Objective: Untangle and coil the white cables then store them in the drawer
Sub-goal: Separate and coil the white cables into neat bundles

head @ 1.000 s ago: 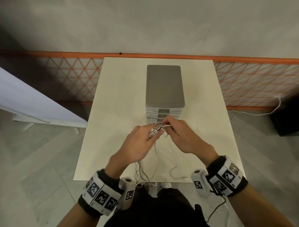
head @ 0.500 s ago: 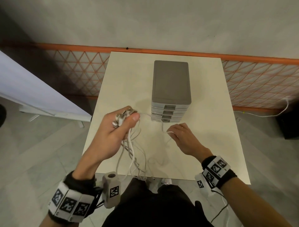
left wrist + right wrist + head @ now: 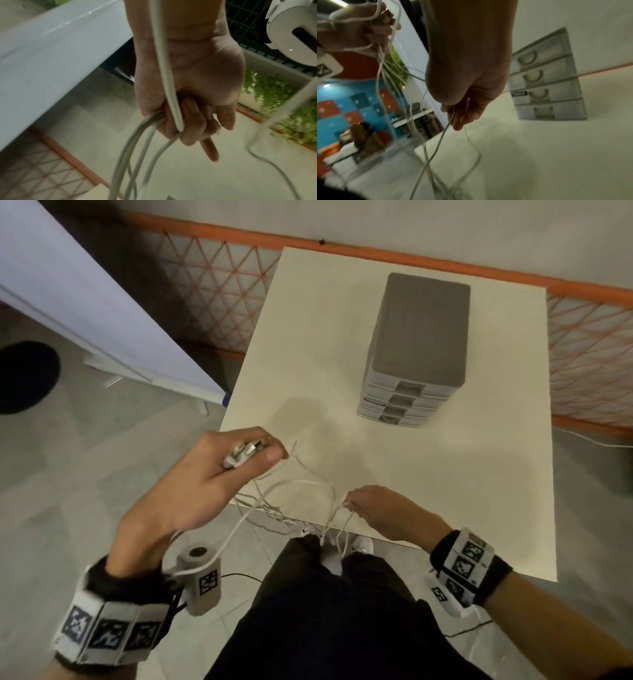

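Observation:
My left hand (image 3: 239, 460) is raised over the table's near left corner and grips a bundle of white cable plugs (image 3: 244, 454); in the left wrist view its curled fingers (image 3: 190, 121) clamp several white cables (image 3: 137, 155). The white cables (image 3: 294, 491) trail down and right from that hand, then hang over the table's front edge. My right hand (image 3: 352, 503) sits low at the front edge and pinches one thin strand; in the right wrist view the strand (image 3: 447, 128) runs between thumb and fingers (image 3: 465, 117). A grey drawer unit (image 3: 416, 350) stands at mid-table, all drawers closed (image 3: 544, 83).
The cream table (image 3: 445, 474) holds only the drawer unit and cables. An orange lattice fence (image 3: 219, 289) runs behind it. A white board (image 3: 85, 289) leans at the left on the tiled floor. My dark trousers (image 3: 325, 611) fill the bottom of the head view.
My hands have parted: the left hand swung left and up with the plug bundle, the right dropped toward the front edge holding a strand. The cables now stretch between them.

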A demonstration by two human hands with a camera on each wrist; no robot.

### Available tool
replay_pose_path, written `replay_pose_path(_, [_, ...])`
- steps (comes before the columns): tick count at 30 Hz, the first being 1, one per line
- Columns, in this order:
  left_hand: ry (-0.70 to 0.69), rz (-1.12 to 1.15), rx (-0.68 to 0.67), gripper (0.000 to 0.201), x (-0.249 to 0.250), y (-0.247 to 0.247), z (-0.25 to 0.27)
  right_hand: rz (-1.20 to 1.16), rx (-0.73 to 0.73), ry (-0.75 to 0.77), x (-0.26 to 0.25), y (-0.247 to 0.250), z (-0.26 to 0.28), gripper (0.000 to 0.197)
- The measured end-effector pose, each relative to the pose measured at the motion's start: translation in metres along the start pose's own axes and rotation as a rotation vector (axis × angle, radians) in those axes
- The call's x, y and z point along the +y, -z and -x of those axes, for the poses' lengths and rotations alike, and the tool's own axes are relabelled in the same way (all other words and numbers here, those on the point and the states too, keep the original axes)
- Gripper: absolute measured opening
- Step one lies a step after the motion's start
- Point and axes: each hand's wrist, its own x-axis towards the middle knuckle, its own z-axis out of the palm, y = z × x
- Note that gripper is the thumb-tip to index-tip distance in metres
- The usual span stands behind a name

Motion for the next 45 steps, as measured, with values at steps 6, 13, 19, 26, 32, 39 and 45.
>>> replay_pose_path(6, [-0.064, -0.017, 0.310, 0.043, -0.013, 0.014, 0.015, 0.232, -0.339, -0.138, 0.016, -0.047, -0.007, 0.031])
replay_pose_path(13, [-0.140, 0.154, 0.248, 0.042, 0.004, -0.027, -0.011, -0.012, -0.073, -0.139, -0.006, 0.030, -0.016, 0.064])
replay_pose_path(19, [-0.170, 0.381, 0.275, 0.035, 0.033, -0.061, -0.053, -0.632, 0.321, 0.293, -0.078, 0.087, -0.001, 0.103])
replay_pose_path(26, [-0.200, 0.369, 0.476, 0.042, 0.049, -0.068, -0.081, -0.605, 0.569, 0.289, -0.088, 0.090, -0.010, 0.020])
replay_pose_path(32, [-0.191, 0.393, 0.547, 0.040, 0.058, -0.067, -0.090, -0.765, 0.522, 0.273, -0.083, 0.089, 0.002, 0.033])
replay_pose_path(39, [-0.084, 0.759, 0.424, 0.044, 0.063, -0.066, -0.097, -1.042, 0.425, 0.211, -0.084, 0.078, 0.021, 0.036])
replay_pose_path(45, [0.047, 1.004, 0.392, 0.038, 0.066, -0.074, -0.107, -0.868, 0.530, 0.125, -0.072, 0.086, 0.035, 0.048])
